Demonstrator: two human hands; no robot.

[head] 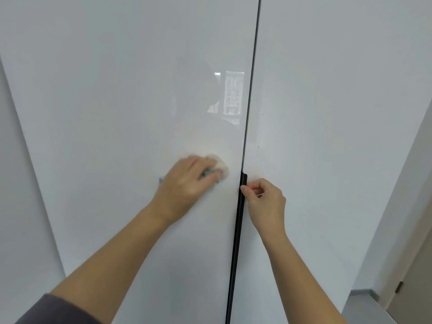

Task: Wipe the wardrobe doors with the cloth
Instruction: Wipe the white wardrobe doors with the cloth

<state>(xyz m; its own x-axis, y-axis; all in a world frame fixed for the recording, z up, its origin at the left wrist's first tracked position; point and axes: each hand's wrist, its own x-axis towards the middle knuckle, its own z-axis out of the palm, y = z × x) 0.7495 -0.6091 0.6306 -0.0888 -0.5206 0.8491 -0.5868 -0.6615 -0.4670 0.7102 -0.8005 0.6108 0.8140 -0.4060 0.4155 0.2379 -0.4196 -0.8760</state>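
Two glossy white wardrobe doors fill the view, the left door (121,94) and the right door (332,90), split by a dark gap. My left hand (187,181) presses a white and teal cloth (221,168) flat against the left door, close to the gap. Most of the cloth is hidden under the palm. My right hand (264,199) is curled with its fingertips on the long black handle strip (239,211) that runs down the gap.
A window reflection (230,94) shines on the left door above the cloth. A grey wall (413,183) and a door frame stand at the right edge. Another white panel (21,183) sits at the far left.
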